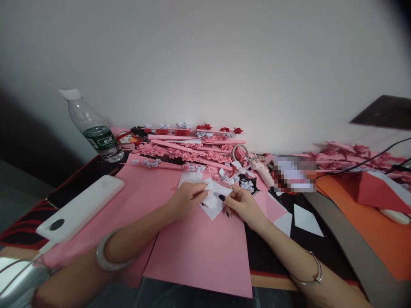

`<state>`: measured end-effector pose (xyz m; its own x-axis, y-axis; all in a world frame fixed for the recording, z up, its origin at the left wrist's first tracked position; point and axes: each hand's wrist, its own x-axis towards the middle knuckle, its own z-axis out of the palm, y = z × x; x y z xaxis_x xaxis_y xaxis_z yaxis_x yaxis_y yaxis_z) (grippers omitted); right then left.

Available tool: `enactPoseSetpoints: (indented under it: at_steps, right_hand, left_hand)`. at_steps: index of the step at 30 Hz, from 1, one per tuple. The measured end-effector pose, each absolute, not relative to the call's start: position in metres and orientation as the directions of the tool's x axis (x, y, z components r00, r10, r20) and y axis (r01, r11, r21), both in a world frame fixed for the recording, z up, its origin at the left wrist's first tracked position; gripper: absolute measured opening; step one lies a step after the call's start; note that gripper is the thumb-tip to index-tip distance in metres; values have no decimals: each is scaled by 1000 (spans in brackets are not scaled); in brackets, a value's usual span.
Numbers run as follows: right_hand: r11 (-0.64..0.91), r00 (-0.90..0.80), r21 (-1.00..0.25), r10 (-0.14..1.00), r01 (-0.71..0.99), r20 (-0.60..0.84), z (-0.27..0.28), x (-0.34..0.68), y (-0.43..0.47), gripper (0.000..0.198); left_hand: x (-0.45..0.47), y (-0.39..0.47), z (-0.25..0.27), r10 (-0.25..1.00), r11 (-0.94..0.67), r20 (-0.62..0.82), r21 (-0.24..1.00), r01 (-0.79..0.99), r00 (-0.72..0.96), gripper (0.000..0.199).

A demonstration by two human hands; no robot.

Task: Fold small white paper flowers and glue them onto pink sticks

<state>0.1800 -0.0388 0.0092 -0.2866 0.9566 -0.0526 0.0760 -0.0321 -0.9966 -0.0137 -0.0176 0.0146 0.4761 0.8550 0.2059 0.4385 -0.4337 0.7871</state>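
A small white sheet of paper (213, 211), partly folded, is held up between my two hands over the pink paper (205, 252). My left hand (186, 197) pinches its left edge between thumb and fingers. On the right edge, the thumb and fingers of my right hand (242, 204) grip the same sheet. Another white paper (189, 177) lies flat just behind my left hand. White folded paper flowers (247, 185) sit beyond my right hand. Some of my fingertips are hidden behind the sheet.
Pink paper stems with flowers (189, 149) pile up along the wall. At left stand a water bottle (99, 137) and a white power bank (80, 209) with a cable. A glue gun (261, 171), white squares (308, 220) and orange paper (379, 239) lie right.
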Motion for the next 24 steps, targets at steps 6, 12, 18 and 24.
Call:
enactPoseSetpoints:
  at_steps: [6, 12, 18, 24]
  right_hand:
    - [-76, -330, -997, 941, 5, -74, 10, 180, -39, 19]
    - [-17, -291, -999, 956, 30, -25, 14, 183, -39, 16]
    - [-61, -343, -997, 939, -53, -39, 14, 182, -39, 22]
    - [-194, -337, -951, 936, -242, -106, 16, 185, -40, 22]
  left_hand:
    - [-11, -17, 18, 891, -155, 33, 960, 234, 453, 21]
    - [-9, -15, 19, 826, 171, -120, 984, -41, 551, 28]
    - [-13, -15, 17, 807, 236, -131, 965, -111, 576, 28]
    - [-19, -11, 15, 774, 315, -132, 929, -195, 620, 22]
